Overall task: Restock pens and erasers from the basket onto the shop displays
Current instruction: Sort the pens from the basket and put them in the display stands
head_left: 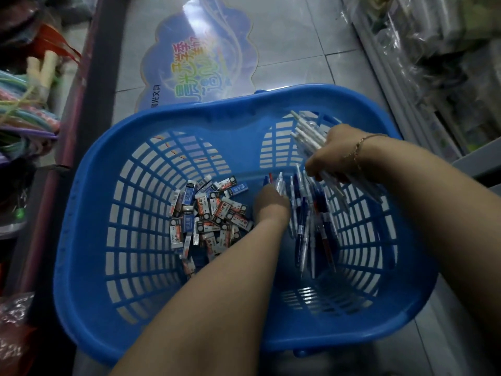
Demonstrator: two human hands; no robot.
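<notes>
Pens [306, 223]: loose on the floor of the blue basket [89, 240], beside the erasers [208, 215]. Right hand [333, 156] grips a bundle of pens [309, 137]; left hand [271, 204] reaches among the loose ones (finger state cannot be told). Risk: the overfull bundle slipping and scattering.

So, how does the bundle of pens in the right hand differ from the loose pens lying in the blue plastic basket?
The bundle of white pens is gripped by the right hand and raised, tips pointing up and away; the loose pens lie flat on the blue plastic basket floor. The bundle looks mostly white; the loose pens show blue and red. Both are slim pens.
</notes>
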